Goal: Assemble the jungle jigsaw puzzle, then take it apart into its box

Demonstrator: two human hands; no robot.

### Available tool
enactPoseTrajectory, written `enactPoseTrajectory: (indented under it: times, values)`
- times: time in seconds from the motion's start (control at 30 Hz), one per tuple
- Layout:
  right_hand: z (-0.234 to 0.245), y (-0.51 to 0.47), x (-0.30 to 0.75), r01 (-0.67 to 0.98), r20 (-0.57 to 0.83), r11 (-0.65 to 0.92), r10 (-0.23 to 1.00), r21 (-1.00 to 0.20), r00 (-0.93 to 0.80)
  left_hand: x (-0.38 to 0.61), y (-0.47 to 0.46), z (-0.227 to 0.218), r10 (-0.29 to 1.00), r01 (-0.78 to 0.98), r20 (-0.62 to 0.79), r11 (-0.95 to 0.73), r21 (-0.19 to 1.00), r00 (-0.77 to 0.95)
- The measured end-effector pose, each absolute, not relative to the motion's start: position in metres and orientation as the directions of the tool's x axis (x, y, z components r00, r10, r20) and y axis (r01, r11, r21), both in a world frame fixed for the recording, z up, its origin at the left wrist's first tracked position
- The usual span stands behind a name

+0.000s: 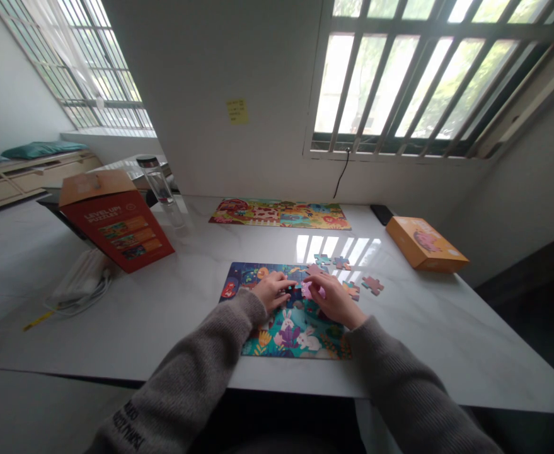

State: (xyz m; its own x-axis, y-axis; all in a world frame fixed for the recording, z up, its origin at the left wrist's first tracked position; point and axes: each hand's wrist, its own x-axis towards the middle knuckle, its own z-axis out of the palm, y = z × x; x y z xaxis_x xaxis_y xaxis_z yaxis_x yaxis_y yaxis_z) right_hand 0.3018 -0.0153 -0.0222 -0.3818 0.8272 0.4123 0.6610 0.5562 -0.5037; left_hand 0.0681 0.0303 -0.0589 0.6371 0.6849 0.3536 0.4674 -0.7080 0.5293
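Note:
A dark blue and teal jigsaw puzzle [300, 325] with white rabbits lies flat on the table before me. My left hand [271, 291] rests on its upper middle part, fingers extended towards a dark spot. Opposite it, my right hand [334, 301] has its fingers bent around a pink puzzle piece [313, 291], partly hidden by the hand. Just past the puzzle's upper right corner lie loose pieces: a teal piece [323, 259], a brownish piece [341, 262], a reddish piece [373, 285] and an orange piece [351, 289] close to my right hand.
At the back of the white table [186, 328] lies a long farm-animal puzzle [281, 213]. A red puzzle box [130, 230] and a glass bottle [156, 180] stand left, near a white cable [85, 293]. On the right are an orange box [425, 244] and a black phone-like object [381, 214].

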Motion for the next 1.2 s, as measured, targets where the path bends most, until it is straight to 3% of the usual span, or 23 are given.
enactPoseTrajectory:
  times: [0.23, 0.33, 0.57, 0.73, 1.0, 1.2]
  values:
    - [-0.020, -0.022, 0.285, 0.500, 0.277, 0.448, 0.882, -0.741, -0.380, 0.069, 0.021, -0.039, 0.782, 0.213, 0.318, -0.490, 0.846, 0.536]
    - [-0.018, -0.023, 0.282, 0.430, 0.274, 0.419, 0.892, -0.800, -0.359, 0.071, 0.018, -0.034, 0.823, 0.095, 0.278, -0.370, 0.924, 0.495]
    - [-0.025, -0.016, 0.283, 0.203, 0.282, 0.323, 0.937, -0.925, -0.203, 0.072, 0.014, -0.027, 0.840, 0.198, 0.239, -0.373, 0.906, 0.488]
    - [-0.028, -0.014, 0.283, 0.103, 0.255, 0.279, 0.946, -0.955, -0.201, 0.069, 0.015, -0.026, 0.849, 0.272, 0.277, -0.426, 0.863, 0.451]
    - [-0.017, -0.020, 0.279, 0.064, 0.194, 0.214, 0.953, -0.975, -0.233, 0.073, 0.012, -0.025, 0.817, 0.160, 0.250, -0.380, 0.911, 0.519]
    - [-0.015, -0.020, 0.279, 0.078, 0.221, 0.243, 0.950, -0.967, -0.221, 0.074, 0.017, -0.027, 0.898, 0.023, 0.237, -0.264, 0.964, 0.372]
